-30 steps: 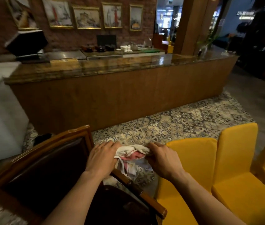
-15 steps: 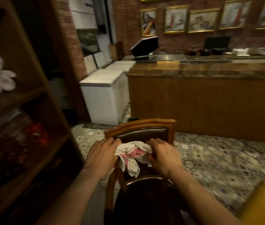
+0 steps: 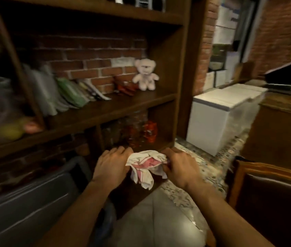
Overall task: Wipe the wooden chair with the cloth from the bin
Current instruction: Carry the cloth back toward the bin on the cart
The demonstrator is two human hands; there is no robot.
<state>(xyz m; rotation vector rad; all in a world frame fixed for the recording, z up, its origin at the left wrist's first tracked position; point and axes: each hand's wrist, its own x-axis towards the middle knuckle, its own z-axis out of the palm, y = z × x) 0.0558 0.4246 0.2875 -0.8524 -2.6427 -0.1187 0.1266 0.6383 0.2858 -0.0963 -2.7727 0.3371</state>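
Cloth (image 3: pixel 145 165), bunched and partly hanging, is pinched between both hands, left hand (image 3: pixel 111 165) and right hand (image 3: pixel 180 169), fingers closed on it, before the shelf (image 3: pixel 105 111), while the chair (image 3: pixel 269 189) stands aside, so a loose corner may slip free.
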